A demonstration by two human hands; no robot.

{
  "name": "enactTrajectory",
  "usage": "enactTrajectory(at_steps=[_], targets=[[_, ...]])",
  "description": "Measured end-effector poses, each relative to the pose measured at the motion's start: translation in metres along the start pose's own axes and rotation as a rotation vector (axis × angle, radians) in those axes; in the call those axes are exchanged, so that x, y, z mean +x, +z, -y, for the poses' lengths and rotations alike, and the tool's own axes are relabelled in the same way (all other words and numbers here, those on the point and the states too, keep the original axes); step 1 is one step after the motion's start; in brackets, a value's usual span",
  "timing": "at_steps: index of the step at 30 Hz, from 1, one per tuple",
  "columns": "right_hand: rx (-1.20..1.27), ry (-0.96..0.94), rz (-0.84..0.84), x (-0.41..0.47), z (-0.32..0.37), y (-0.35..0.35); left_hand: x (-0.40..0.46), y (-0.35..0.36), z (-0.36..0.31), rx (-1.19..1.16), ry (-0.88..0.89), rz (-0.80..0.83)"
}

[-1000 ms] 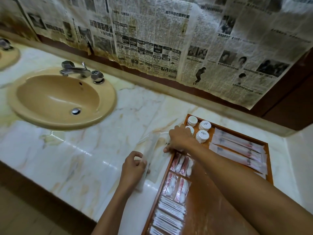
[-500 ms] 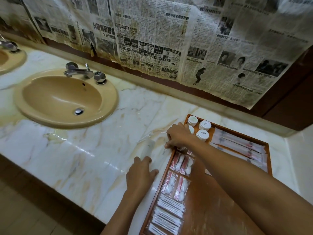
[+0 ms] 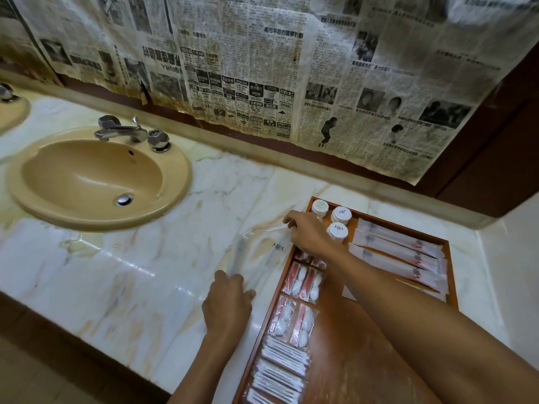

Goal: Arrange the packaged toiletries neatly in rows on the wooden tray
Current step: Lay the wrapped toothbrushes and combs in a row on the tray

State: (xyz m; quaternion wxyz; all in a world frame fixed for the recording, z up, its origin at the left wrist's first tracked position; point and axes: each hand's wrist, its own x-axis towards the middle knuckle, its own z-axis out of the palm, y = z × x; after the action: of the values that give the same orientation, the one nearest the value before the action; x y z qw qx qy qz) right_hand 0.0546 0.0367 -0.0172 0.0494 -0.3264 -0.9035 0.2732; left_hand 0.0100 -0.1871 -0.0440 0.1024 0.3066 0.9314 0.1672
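Observation:
The wooden tray [image 3: 404, 229] lies on the marble counter at the right. Its left column holds red-and-white packets [image 3: 303, 282] and thin white packets [image 3: 280, 371]. Small white-capped bottles [image 3: 339, 215] stand in its far corner, with long packets [image 3: 399, 253] beside them. A clear plastic packet [image 3: 264, 249] lies flat on the counter just left of the tray. My right hand [image 3: 309, 234] reaches over the tray's far left corner, fingers curled onto the packet's far end. My left hand [image 3: 229, 304] rests flat on the counter at the packet's near end.
A tan sink [image 3: 163, 205] with a chrome tap [image 3: 122, 131] sits to the left, and a small puddle [image 3: 84, 243] lies in front of it. Newspaper [image 3: 262, 83] covers the wall behind. The counter's front edge runs below my left hand.
My left hand let go of the clear packet and now lies flat on the counter. The packet went from lifted to lying flat. My right hand stayed at its far end.

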Motion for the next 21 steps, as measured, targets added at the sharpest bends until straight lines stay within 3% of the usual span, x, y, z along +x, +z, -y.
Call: enactTrajectory(at_steps=[4,11,15,18,21], targets=[[0.062,-0.01,-0.07,-0.008,0.001,0.0,0.01,-0.003,0.0,-0.02,-0.035,0.036],[0.415,0.086,-0.244,-0.034,0.005,0.003,0.03,-0.017,0.012,-0.647,-0.245,0.181],[0.637,0.155,-0.254,-0.062,0.017,0.014,0.027,-0.023,-0.007,-0.878,-0.181,0.211],[0.855,0.169,-0.213,-0.081,0.027,0.015,0.019,-0.025,-0.03,-0.88,-0.095,0.235],[1.002,0.198,-0.289,-0.098,0.027,0.006,0.008,-0.024,-0.048,-0.854,0.016,0.32]])
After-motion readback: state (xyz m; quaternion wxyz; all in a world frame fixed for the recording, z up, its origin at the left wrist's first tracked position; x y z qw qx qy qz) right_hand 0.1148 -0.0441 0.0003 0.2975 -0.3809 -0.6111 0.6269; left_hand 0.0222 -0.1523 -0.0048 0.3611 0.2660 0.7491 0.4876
